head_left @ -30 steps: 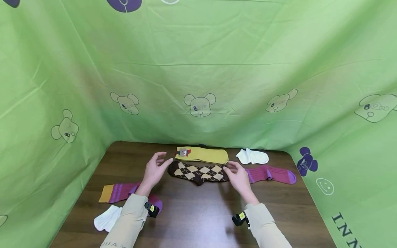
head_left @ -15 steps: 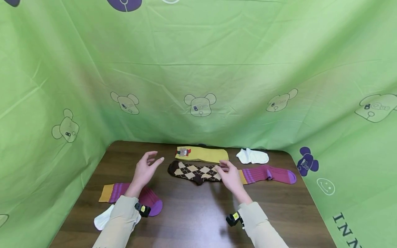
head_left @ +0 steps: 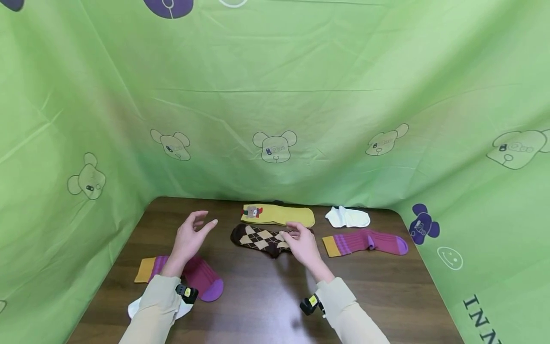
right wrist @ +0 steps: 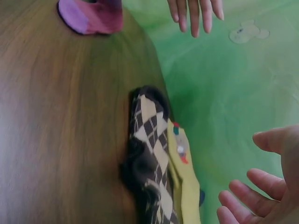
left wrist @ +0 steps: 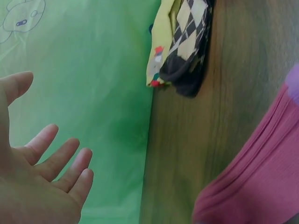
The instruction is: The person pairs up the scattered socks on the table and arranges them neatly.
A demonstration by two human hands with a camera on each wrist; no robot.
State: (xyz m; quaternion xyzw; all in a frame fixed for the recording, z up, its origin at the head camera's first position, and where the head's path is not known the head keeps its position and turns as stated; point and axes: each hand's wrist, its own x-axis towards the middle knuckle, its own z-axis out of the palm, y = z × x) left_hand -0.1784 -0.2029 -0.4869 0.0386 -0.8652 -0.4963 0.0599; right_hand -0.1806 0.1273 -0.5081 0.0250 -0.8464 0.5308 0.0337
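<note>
Left hand (head_left: 187, 241) and right hand (head_left: 304, 246) are both loosely spread with nothing pinched between thumb and fingers; the wrist views show the fingertips of each standing free of cloth. Compared with a second ago, both have slid leftward: the left hand, then close by the dark toe of the argyle sock (head_left: 259, 239), is now well apart from it, over bare desk (head_left: 258, 301), and the right hand has passed from the cuff end to above the sock's leg, so the yellow cuff of the far striped sock (head_left: 365, 241) shows again. The argyle sock itself has not shifted, which suggests that the hands are moving off it and that, for the work in hand, it counts as laid down for now. It lies flat near the back of the desk, just in front of the yellow sock (head_left: 281, 215), its long axis running left to right, roughly parallel to that neighbour. Its dark toe points left, its heel bulges toward the person, and its leg runs right beneath the right hand, which hides part of it. Whether it is one sock or a stacked pair, I cannot tell.
</note>
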